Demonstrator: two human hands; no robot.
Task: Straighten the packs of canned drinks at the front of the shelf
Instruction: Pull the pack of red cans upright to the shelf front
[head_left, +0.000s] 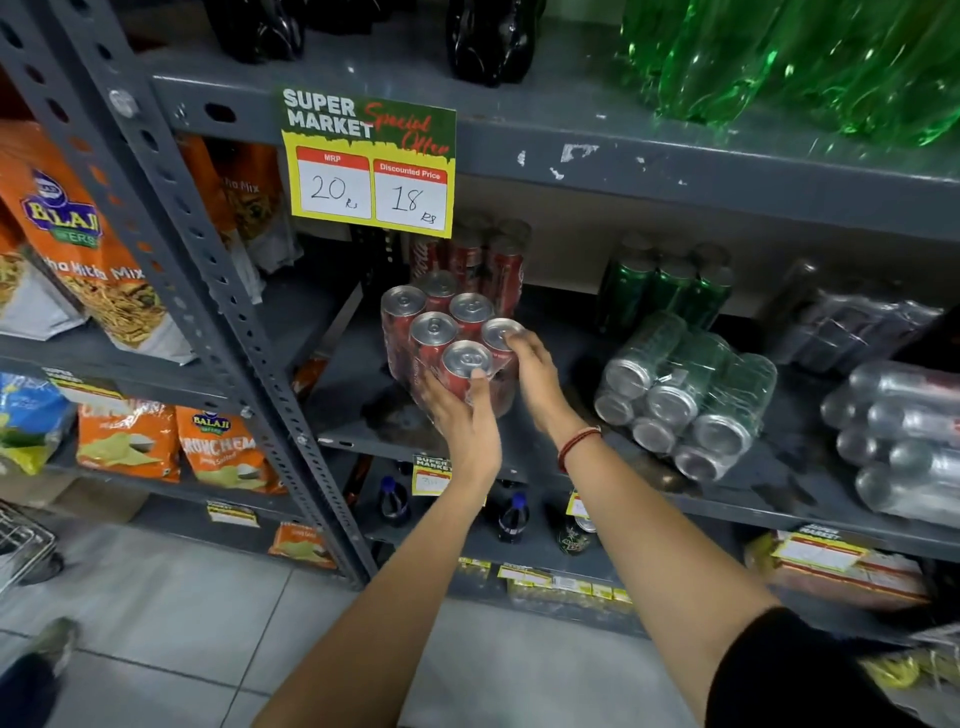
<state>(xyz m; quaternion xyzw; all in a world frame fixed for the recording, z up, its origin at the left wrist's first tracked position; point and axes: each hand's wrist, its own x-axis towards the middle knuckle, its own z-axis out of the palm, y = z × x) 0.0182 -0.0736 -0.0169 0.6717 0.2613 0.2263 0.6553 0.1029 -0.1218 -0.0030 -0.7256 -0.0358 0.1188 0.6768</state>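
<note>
Red can pack (449, 343), six cans in clear wrap, is seen standing upright near the front edge of the grey shelf (363, 410), toward its left end. Left hand (462, 415) is pressed against the pack's front face, thumb on the nearest can top. Right hand (535, 379) is laid on the right side, fingers curled over a can rim. Green can pack (685, 395) is noted lying on its side to the right, near the front edge.
</note>
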